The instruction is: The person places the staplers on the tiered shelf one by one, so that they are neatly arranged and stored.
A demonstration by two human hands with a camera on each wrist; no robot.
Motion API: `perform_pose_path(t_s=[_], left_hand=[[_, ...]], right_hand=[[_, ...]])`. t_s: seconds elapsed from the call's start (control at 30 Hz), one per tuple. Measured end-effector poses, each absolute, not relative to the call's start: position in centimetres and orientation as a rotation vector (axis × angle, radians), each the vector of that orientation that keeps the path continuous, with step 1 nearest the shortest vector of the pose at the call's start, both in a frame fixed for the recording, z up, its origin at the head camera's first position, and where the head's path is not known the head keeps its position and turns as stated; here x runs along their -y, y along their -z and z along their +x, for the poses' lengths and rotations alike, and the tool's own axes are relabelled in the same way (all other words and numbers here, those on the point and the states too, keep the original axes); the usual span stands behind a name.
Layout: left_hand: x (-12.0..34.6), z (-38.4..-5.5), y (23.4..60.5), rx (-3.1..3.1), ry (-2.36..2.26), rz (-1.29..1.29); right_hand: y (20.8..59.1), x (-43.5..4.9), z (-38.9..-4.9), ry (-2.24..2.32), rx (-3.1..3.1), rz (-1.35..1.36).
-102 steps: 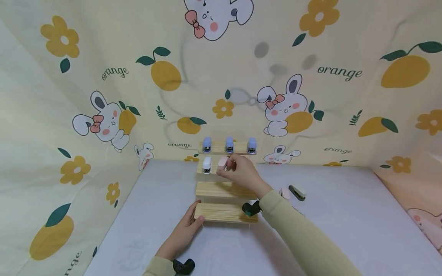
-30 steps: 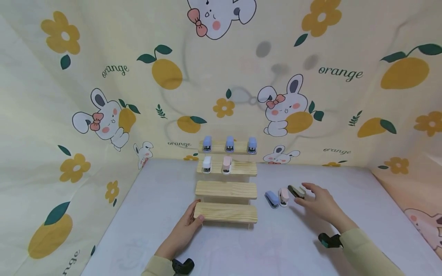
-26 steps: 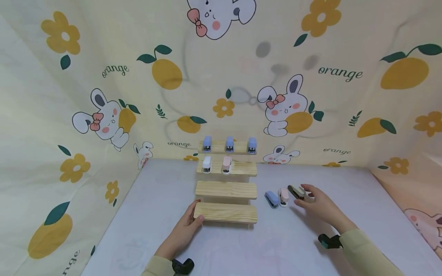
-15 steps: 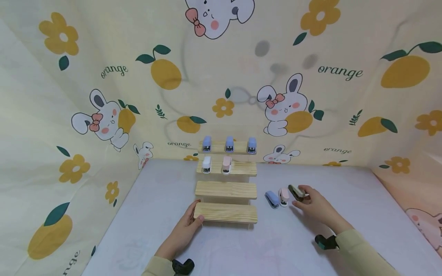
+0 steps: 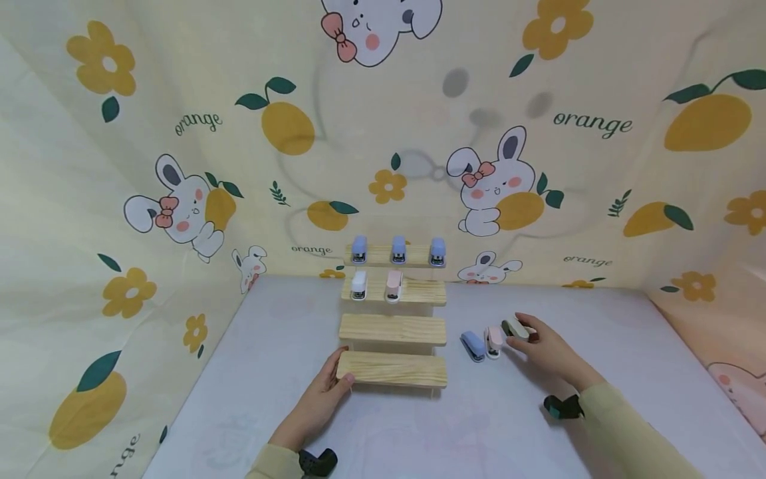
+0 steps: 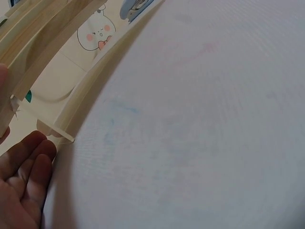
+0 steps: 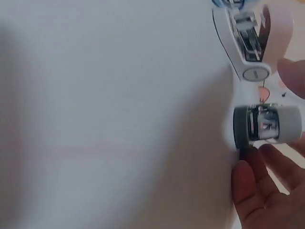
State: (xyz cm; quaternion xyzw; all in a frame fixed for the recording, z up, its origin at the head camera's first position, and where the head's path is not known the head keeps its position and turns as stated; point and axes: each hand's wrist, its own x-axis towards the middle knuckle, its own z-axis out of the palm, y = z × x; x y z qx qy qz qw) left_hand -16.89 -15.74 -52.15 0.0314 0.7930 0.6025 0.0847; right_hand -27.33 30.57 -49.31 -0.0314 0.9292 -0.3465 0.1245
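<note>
In the head view, my left hand [image 5: 324, 392] holds the left end of a tiered wooden display rack [image 5: 391, 369] at its lowest shelf, thumb on the front edge. Fingers [image 6: 40, 169] show beneath that shelf in the left wrist view. At the right, my right hand [image 5: 550, 346] has thumb and fingers around a dark green and off-white stapler [image 7: 269, 125]. Just left of it, a pink stapler [image 5: 493, 342] and a blue stapler [image 5: 473, 346] stand on the table. Part of the gripped stapler is covered by the fingers.
Several blue staplers, one marked by this point [image 5: 398, 249], line the rack's top shelf. A white stapler [image 5: 358, 285] and another pink stapler [image 5: 393, 286] occupy the second shelf. Behind the white-covered table [image 5: 287, 319] hangs a printed cloth backdrop [image 5: 383, 133].
The right hand has set a pink stapler on the second shelf and moved right to the green stapler, closing its fingers around it. The left hand stays on the rack.
</note>
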Motion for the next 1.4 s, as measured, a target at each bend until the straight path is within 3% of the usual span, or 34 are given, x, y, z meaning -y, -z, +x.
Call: perform_pose_path(t_s=[0.93,1.4], left_hand=[[15.5,-16.9,52.2,-2.359,-1.808,0.109],[15.5,-16.8,52.1,-2.386,-1.781,0.074]], right_hand=[[49.0,-30.9,-27.4,1.083,-2.709,-0.024],[44.8,-27.9,-25.9,1.166,-2.920,-0.188]])
